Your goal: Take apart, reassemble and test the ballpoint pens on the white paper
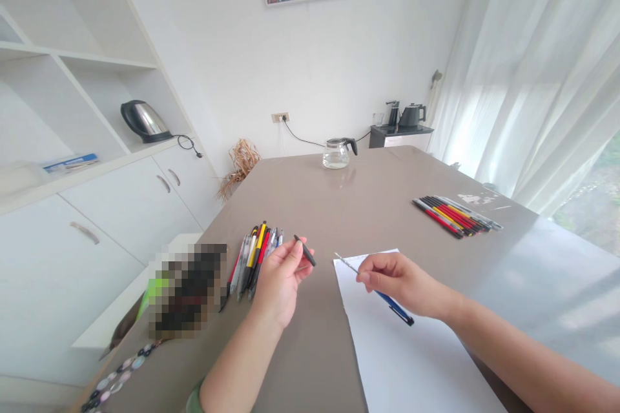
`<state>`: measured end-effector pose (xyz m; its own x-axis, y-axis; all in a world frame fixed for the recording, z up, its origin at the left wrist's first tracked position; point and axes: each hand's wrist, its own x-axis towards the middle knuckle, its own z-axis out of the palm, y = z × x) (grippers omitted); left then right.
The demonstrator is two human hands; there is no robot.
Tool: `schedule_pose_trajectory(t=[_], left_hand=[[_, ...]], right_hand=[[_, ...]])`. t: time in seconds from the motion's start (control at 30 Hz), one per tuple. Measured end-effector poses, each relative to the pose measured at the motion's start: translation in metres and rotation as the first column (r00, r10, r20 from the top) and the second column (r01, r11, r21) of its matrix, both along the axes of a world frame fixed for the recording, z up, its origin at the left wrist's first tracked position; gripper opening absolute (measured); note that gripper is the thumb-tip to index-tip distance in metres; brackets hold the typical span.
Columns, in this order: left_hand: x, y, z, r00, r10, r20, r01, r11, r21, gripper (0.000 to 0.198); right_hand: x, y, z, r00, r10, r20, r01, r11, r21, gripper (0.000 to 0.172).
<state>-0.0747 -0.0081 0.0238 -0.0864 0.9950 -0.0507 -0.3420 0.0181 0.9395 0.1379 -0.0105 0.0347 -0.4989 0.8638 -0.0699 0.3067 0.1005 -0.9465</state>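
My left hand (pixel 283 274) is closed in a pinch around a short black tapered pen piece (pixel 305 251), just left of the paper. My right hand (pixel 400 281), also closed, grips a blue pen (pixel 394 308) over the white paper (pixel 387 361). The pen's blue barrel with a black clip slopes down to the right below the fingers. A thin pale refill (pixel 345 262) sticks out past the fingertips toward the left hand. Beside my left hand lies a loose bundle of pens (pixel 252 258) in black, yellow, red, white and clear.
A neat row of pens (pixel 455 216) lies on the right of the brown table (pixel 310 206). Near the far edge stands a glass pot (pixel 336 155). A blurred dark object (pixel 188 290) and a bead string (pixel 116 377) are at the left edge.
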Motion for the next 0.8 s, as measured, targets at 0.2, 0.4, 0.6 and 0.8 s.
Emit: schedule_pose_trajectory(t=[0.2, 0.4, 0.6, 0.8], left_hand=[[0.0, 0.013, -0.002, 0.776, -0.032, -0.63, -0.013, 0.998, -0.067, 0.038], [0.015, 0.056, -0.006, 0.521, 0.038, -0.853, -0.05, 0.999, 0.013, 0.023], [0.024, 0.083, -0.029, 0.28, 0.051, -0.959, -0.019, 0.999, 0.048, 0.01], [0.02, 0.079, -0.033, 0.234, 0.061, -0.97, 0.003, 0.998, 0.063, 0.019]], right_hand=[[0.009, 0.012, -0.003, 0.963, -0.187, -0.196, 0.164, 0.978, -0.128, 0.021], [0.014, 0.017, -0.006, 0.932, -0.228, -0.283, 0.182, 0.967, -0.18, 0.021], [0.019, 0.021, -0.008, 0.913, -0.262, -0.314, 0.213, 0.96, -0.183, 0.018], [0.019, 0.022, -0.007, 0.922, -0.243, -0.3, 0.196, 0.964, -0.178, 0.019]])
